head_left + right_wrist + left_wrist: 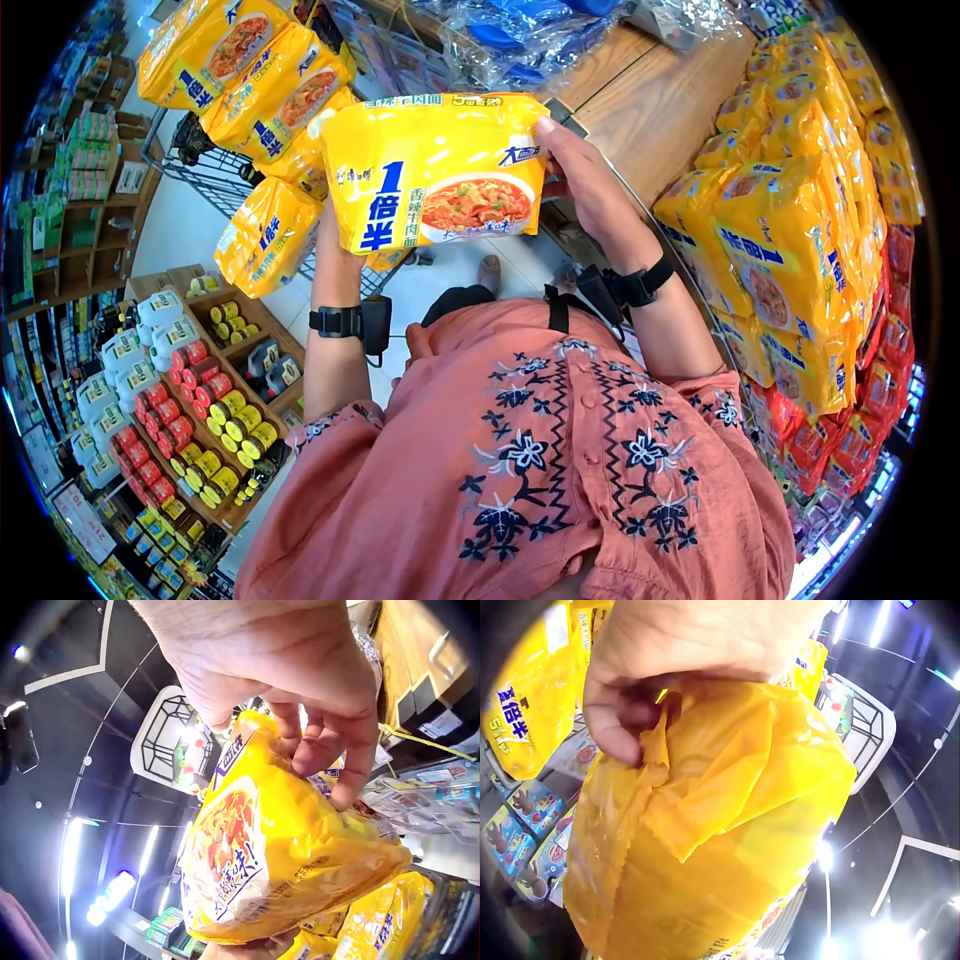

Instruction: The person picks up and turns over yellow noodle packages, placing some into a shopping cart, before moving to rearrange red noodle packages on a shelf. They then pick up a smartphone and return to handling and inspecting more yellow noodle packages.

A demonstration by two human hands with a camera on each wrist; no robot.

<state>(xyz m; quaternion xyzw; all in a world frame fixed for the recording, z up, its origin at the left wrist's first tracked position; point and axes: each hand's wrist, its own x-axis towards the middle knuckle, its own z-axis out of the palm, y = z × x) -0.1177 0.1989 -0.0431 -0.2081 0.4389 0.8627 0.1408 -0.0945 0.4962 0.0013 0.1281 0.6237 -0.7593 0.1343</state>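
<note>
A yellow multipack of instant noodles [440, 180], with a bowl of noodles printed on its front, is held up before the chest in the head view. My left hand [338, 245] grips its left end from below, mostly hidden behind it. In the left wrist view, the fingers [619, 739] curl at the crumpled end seam of the wrapper. My right hand [595, 185] holds the opposite end, thumb at the front upper corner. Seen from the right wrist, its fingers [349, 776] bend over the back of the noodle pack [300, 840].
Similar yellow packs [265, 235] lie in and over a wire shopping cart [165, 150] at left. A tall stack of yellow packs [770, 250] stands at right, with red packs [850, 430] below. Shelves of jars [215, 430] are lower left; a wooden surface [640, 110] lies ahead.
</note>
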